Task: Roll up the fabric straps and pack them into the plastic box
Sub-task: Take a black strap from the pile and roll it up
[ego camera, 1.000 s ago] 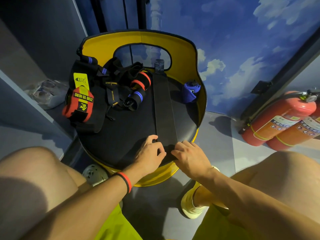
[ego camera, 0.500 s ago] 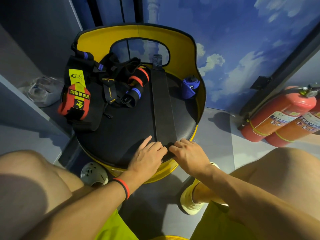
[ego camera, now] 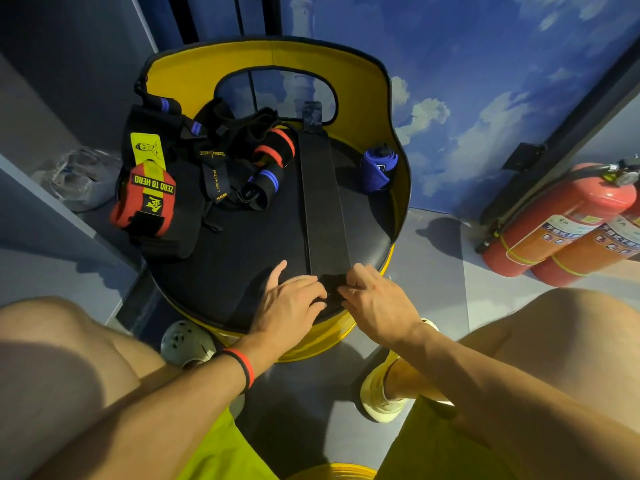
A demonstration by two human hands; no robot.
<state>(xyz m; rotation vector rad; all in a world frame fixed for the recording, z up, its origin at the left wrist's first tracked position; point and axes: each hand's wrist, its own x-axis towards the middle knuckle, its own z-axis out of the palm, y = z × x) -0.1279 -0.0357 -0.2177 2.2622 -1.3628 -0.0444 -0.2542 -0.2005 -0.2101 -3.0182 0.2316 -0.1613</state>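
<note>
A long black strap (ego camera: 322, 199) lies flat across the black round seat (ego camera: 242, 265), running away from me. Its near end forms a small roll (ego camera: 331, 285). My left hand (ego camera: 289, 303) and my right hand (ego camera: 375, 299) pinch that roll from either side with their fingertips. A rolled blue strap (ego camera: 377, 166) sits at the seat's right edge. A heap of black straps with red and blue bands (ego camera: 239, 164) lies at the back left, beside a red and yellow wrap (ego camera: 147, 199). The clear plastic box (ego camera: 74, 178) stands on the floor to the left.
The seat has a yellow curved backrest (ego camera: 277, 57). Two red fire extinguishers (ego camera: 561, 223) lie on the floor to the right. A grey wall panel (ego camera: 41, 216) closes off the left. My knees flank the seat, and a pale shoe (ego camera: 187, 341) sits under its front edge.
My fingers have curled tighter onto the strap's near end, and a small roll has formed there. The camera view shifted slightly.
</note>
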